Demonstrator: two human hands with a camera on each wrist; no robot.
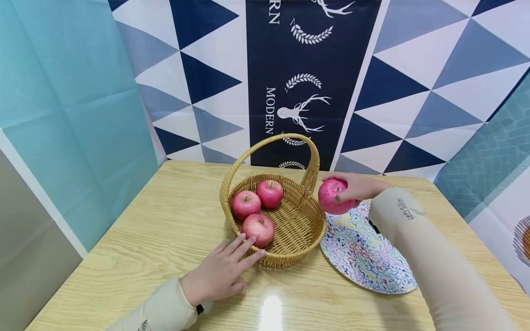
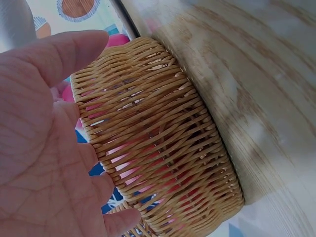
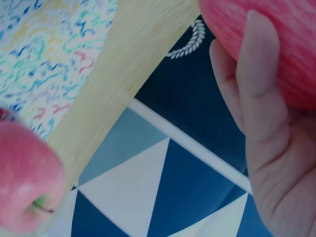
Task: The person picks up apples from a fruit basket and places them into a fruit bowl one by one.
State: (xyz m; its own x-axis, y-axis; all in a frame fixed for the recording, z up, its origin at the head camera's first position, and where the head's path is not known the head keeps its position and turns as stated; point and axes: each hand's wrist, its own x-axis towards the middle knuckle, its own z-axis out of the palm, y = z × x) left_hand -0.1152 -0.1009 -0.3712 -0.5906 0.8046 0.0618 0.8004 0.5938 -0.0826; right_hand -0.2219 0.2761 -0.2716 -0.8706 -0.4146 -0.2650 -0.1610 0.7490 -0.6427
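Note:
A wicker basket (image 1: 281,260) with a tall arched handle stands on the table and has three red apples (image 1: 258,230) gathered at its left side. My left hand (image 1: 221,271) rests its outstretched fingers over the near-left rim, by the closest apple; the left wrist view shows the thumb extended along the woven wall (image 2: 153,123). To the right of the basket, my right hand (image 1: 358,186) grips another red apple (image 1: 329,196), held above the round mat's far edge. One more apple (image 3: 29,177) appears in the right wrist view, beside the mat's pattern; in the head view it is hidden.
A round mat (image 1: 364,257) with multicoloured squiggles lies right of the basket, partly under the right sleeve. The wooden table (image 1: 136,239) ends at a geometric-patterned cloth (image 1: 215,82) behind, with a pale blue panel (image 1: 74,110) along the left.

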